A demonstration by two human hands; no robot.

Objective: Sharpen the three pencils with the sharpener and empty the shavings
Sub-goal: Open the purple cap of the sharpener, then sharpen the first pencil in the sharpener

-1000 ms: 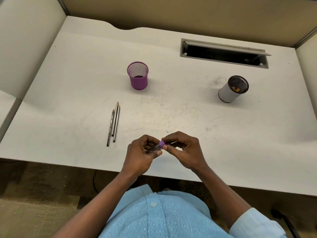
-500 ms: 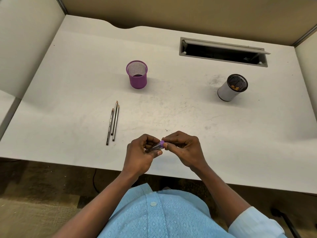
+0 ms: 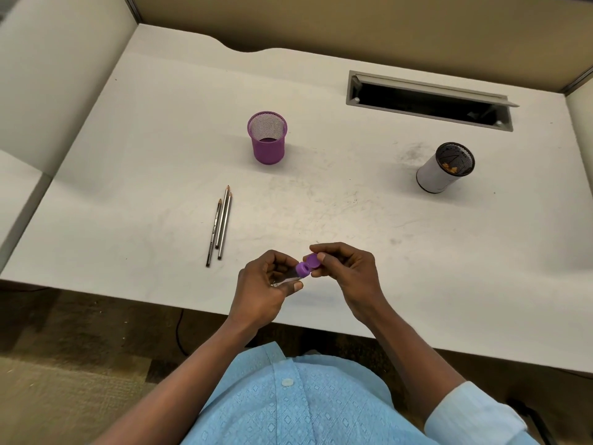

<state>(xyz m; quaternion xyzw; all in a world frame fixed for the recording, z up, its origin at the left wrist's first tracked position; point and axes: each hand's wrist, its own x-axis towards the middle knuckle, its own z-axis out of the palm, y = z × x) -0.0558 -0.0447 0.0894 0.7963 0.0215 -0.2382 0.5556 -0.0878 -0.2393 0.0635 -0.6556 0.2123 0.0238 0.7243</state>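
Holding clear-barrelled sharpener [image 3: 301, 271] (round purple cap).

Bright, even light; wide-angle edge bowing

matt scuffed desk [image 3: 321, 203], mesh cup [image 3: 267, 136]

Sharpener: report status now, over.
Left hand grips sharpener, right hand pinches its lid, flipped open. Three pencils lie untouched on desk. Nothing between hands and pencils.
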